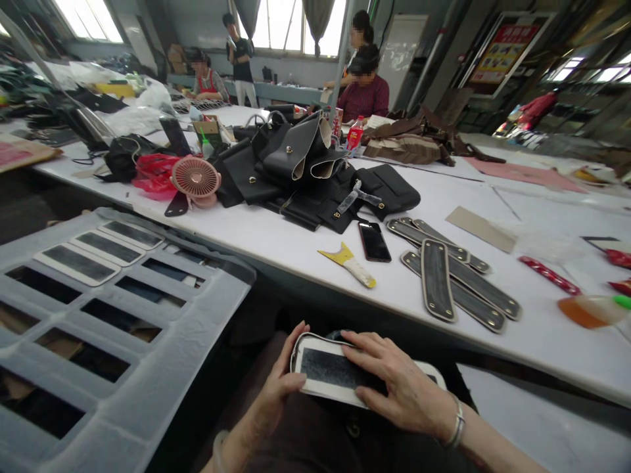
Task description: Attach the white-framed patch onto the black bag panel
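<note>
Over my lap lies a long white panel with rounded ends and a dark strip (323,368) along its middle. A thin dark-and-pale edging stands up round its left end. My left hand (280,374) grips that end, thumb on the near side and fingers behind the far edge. Across the panel's right half rests my right hand (394,378), its fingers over the face and far edge, its thumb at the near edge. The right hand covers much of the face; the underside is hidden. Several similar white panels (79,265) lie on the grey plastic crate (197,312) to my left.
On the white table (276,240) are stitched dark straps (438,279), a phone (374,241), a yellow-and-white scraper-like piece (348,263), black leather bags (296,157) and a pink fan (196,180). An orange-liquid bottle (589,311) lies at right. Several people are beyond.
</note>
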`<state>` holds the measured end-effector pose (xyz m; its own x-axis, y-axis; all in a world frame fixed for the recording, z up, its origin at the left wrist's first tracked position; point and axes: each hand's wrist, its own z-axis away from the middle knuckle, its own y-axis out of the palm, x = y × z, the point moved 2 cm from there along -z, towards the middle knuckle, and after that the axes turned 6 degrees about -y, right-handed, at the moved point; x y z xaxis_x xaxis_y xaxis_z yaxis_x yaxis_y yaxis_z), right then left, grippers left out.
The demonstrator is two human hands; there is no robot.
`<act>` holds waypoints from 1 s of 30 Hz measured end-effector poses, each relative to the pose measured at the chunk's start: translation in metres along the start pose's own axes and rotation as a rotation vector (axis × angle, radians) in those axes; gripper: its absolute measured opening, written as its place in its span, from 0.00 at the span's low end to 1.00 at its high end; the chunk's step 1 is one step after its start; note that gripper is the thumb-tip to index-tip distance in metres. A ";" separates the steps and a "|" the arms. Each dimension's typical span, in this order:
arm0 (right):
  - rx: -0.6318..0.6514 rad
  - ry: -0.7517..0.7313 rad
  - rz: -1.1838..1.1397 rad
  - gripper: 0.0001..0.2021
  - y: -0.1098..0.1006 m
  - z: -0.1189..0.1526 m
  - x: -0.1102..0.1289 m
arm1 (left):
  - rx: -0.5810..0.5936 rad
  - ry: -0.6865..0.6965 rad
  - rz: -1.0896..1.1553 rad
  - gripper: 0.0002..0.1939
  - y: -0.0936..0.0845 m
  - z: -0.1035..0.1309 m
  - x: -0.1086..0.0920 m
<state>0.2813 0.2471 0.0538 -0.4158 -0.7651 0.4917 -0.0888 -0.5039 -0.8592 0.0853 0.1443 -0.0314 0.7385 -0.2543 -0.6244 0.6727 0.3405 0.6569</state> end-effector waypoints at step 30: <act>-0.289 0.026 0.047 0.14 0.035 0.001 0.022 | -0.303 -0.111 0.127 0.22 0.009 -0.020 0.011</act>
<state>0.2697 0.2120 0.0349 -0.4483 -0.7724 0.4498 -0.3215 -0.3302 -0.8875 0.0989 0.1626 -0.0408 0.8269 -0.2841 -0.4853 0.5435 0.6249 0.5604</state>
